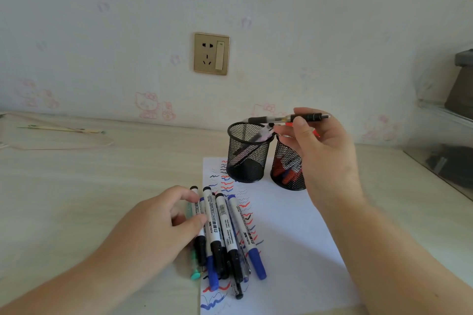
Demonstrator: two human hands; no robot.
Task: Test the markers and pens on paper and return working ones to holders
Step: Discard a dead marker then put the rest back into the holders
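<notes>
My right hand pinches a black click pen, held level just above the two black mesh holders. The left holder has a pen leaning inside it. The right holder contains red and blue markers and is partly hidden by my right hand. Both stand on the far end of a white paper covered with red, blue and black test squiggles. My left hand rests on a pile of whiteboard markers and pens at the paper's left edge, its thumb and fingers touching a marker.
The pale wooden desk meets a wall with a gold socket plate. A thin stick lies on a flat mat at far left. A glass-topped surface borders the right side.
</notes>
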